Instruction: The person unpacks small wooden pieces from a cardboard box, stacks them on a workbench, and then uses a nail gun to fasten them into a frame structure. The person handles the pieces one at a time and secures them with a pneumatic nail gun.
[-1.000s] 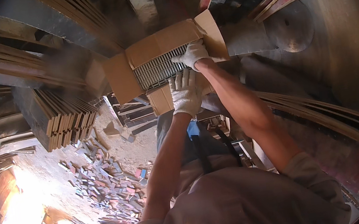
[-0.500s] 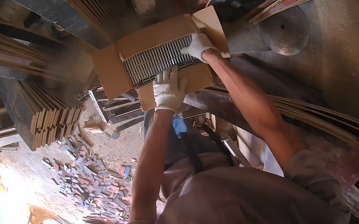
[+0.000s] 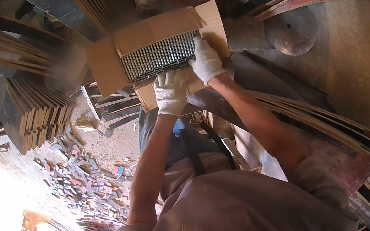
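Several rows of metal pieces [image 3: 156,56] lie in a cardboard box [image 3: 157,29], side flaps [image 3: 105,65] splayed, exposing them; gloved left hand [image 3: 171,93], fingers loosely extended, apparently steadies the near flap [image 3: 193,84]; right hand [image 3: 207,61] bends at a corner, grip unclear.

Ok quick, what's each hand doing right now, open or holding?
Left hand: over the box's near flap; grip can't be told.
Right hand: at the right end of the metal pieces; grip unclear.

White-gloved knit left hand [image 3: 170,93]: back up, fingers pointing forward. White-gloved knit right hand [image 3: 207,61]: reaches farther forward. Bare left forearm [image 3: 147,165] and bare right forearm [image 3: 249,107] extend forward.
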### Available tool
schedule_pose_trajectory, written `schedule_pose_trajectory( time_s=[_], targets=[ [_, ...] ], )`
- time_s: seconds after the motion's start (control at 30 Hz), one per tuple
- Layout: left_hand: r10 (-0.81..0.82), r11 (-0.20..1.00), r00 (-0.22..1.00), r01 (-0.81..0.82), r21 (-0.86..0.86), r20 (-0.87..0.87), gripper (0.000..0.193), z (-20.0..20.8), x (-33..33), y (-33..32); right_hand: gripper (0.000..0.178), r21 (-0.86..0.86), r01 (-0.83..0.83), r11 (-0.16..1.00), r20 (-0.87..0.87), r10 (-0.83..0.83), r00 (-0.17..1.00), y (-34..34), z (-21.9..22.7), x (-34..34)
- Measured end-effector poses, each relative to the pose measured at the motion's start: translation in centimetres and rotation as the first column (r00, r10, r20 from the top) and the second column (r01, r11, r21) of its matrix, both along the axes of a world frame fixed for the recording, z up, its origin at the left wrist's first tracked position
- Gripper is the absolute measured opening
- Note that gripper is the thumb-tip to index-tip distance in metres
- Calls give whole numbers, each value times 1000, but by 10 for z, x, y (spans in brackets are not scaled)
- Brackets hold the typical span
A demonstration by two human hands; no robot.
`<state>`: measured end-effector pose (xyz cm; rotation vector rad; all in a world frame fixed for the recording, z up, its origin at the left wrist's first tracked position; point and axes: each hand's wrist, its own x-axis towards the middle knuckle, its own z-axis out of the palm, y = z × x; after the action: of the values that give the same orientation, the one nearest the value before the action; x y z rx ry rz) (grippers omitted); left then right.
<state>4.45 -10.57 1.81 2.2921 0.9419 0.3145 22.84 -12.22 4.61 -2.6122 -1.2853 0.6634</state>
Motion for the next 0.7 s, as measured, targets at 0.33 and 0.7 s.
schedule_pose_trajectory(
  time_s=[0.33, 0.7],
  targets=[
    [88, 994, 994, -84, -69, 58, 33, -2, -1, 3, 31, 95, -423, 901, 219, 396, 892, -20, -1, 4],
    [77, 997, 990, -74, -26, 120, 50, -1, -4, -3, 25, 236, -319, 918, 212, 271, 939, -12, -10, 0]
  ],
)
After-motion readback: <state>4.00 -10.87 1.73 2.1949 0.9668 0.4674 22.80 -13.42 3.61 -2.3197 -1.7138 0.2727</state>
